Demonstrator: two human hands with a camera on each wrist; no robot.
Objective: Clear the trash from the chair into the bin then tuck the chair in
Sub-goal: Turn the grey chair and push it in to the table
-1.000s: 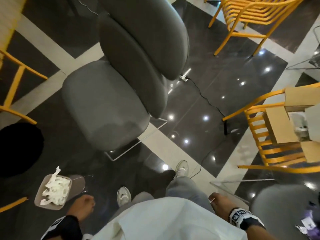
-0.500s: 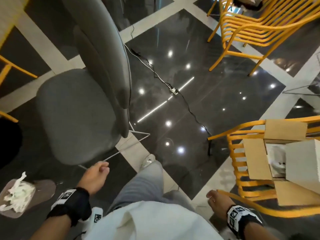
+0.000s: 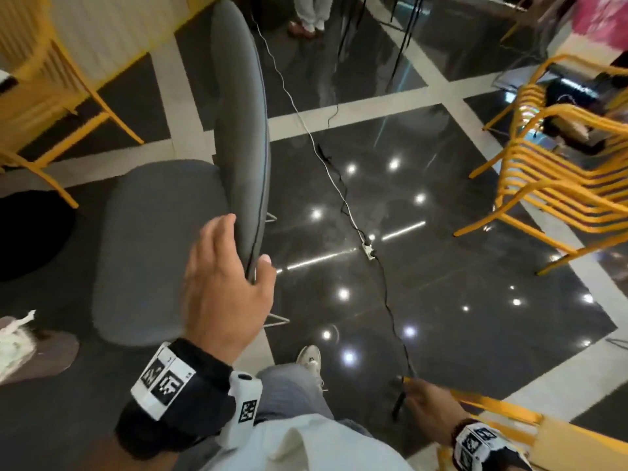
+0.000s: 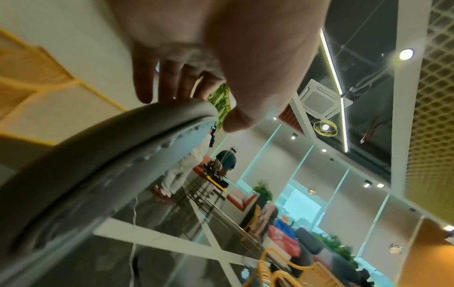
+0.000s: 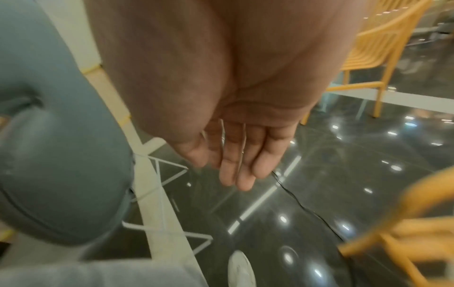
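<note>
The grey padded chair (image 3: 153,249) stands side-on at the left, and its seat is bare. Its backrest (image 3: 238,130) rises edge-on in front of me. My left hand (image 3: 244,243) straddles the backrest's top rim (image 4: 98,155). Its straight fingers (image 4: 169,85) touch the rim, and the thumb (image 4: 236,120) is spread on the other side, just off it. My right hand (image 3: 419,397) hangs at my side, its fingers (image 5: 233,165) relaxed and empty. The brown bin (image 3: 51,355) on the floor at the left edge holds crumpled white paper (image 3: 13,338).
A cable with a power strip (image 3: 368,249) crosses the dark glossy floor to the right of the chair. Yellow slatted chairs (image 3: 550,185) stand at the right, and another (image 3: 44,107) at the left. A cardboard box (image 3: 560,440) is beside my right wrist. Someone's feet (image 3: 307,25) show far ahead.
My left hand has risen from beside my thigh to the top of the grey backrest. I have stepped round toward the chair's back. The right hand stays low at my side.
</note>
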